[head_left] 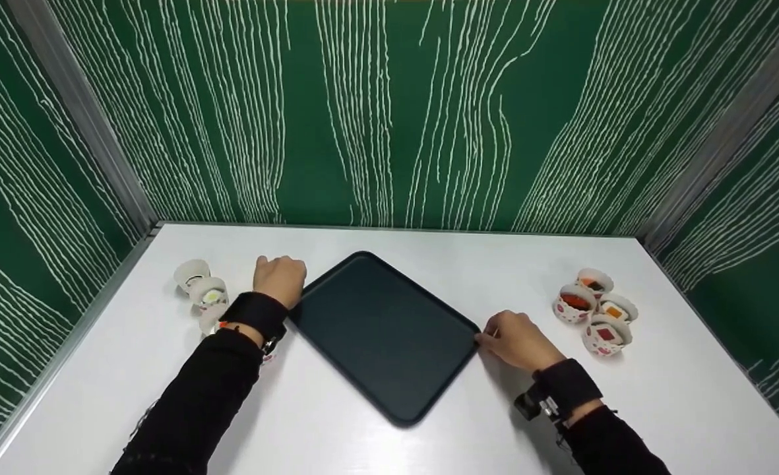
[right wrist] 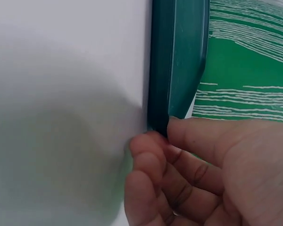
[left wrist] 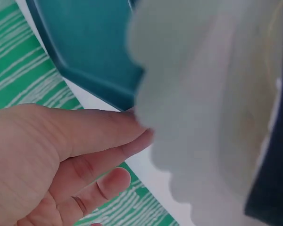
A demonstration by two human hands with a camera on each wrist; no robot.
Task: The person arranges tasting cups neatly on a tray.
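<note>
A dark rectangular tray [head_left: 389, 336] lies turned cornerwise on the white table. At its right corner my right hand [head_left: 518, 340] pinches the rim between thumb and curled fingers; the right wrist view shows the thumb [right wrist: 203, 134] on the tray's edge [right wrist: 179, 61]. My left hand [head_left: 280, 280] is at the opposite corner. In the left wrist view its thumb and forefinger [left wrist: 99, 132] close on the tray's edge [left wrist: 92, 89]. A blurred pale scalloped cup [left wrist: 188, 94] covers the left fingertips there.
Several patterned paper cups with food-like pieces inside stand at the right, among them a cup with red filling [head_left: 574, 303]. More cups [head_left: 208, 293] stand at the left, partly behind the left forearm. A green wall [head_left: 402, 132] with white lines rises behind the table.
</note>
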